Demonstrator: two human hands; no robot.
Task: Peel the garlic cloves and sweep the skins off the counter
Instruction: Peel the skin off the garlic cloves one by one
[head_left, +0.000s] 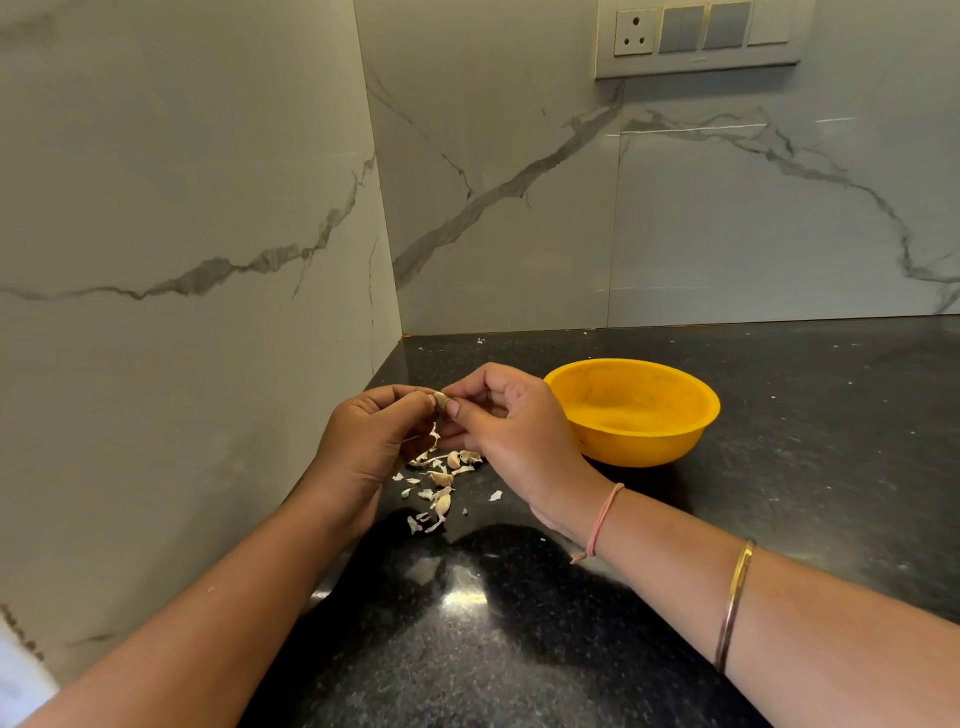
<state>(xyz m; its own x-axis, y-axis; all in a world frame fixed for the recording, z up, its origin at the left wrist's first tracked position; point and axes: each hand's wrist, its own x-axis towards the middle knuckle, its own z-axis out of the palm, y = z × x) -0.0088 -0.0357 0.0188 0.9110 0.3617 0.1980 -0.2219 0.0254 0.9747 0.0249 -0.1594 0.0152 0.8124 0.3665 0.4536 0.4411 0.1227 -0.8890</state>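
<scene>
A small garlic clove (440, 401) is pinched between the fingertips of my left hand (366, 447) and my right hand (506, 431), held a little above the black counter (519, 623). A strip of pale skin hangs down from the clove. Below the hands lies a scatter of garlic cloves and torn skins (439, 486) on the counter, close to the left wall. A single skin flake (496, 495) lies just to their right.
A yellow bowl (636, 410) stands on the counter right of my right hand, and its inside looks empty. Marble walls meet in a corner behind the hands. A switch panel (698, 36) is high on the back wall.
</scene>
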